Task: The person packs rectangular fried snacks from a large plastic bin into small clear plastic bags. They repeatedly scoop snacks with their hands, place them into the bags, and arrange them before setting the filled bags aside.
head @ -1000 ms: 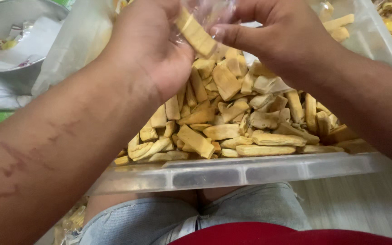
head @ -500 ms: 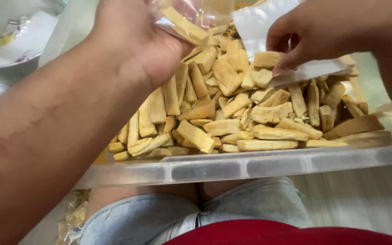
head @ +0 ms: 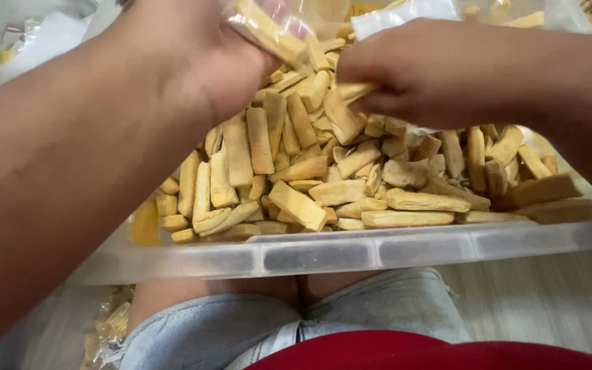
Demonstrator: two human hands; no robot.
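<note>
The right hand pinches a biscuit stick (long axis 11-to-5) off the heap. At its 10 o'clock, the left hand grips the clear bag.

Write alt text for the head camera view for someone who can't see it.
Two bare hands work over a clear plastic bin heaped with tan biscuit sticks. The left hand holds a clear plastic bag containing sticks, while the right hand pinches sticks from the pile.

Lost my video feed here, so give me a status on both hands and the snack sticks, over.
Left hand shut on clear bag, sticks inside. Right hand down on the stick pile, pinching one. Clear tub heaped full. Nothing in the way.
</note>
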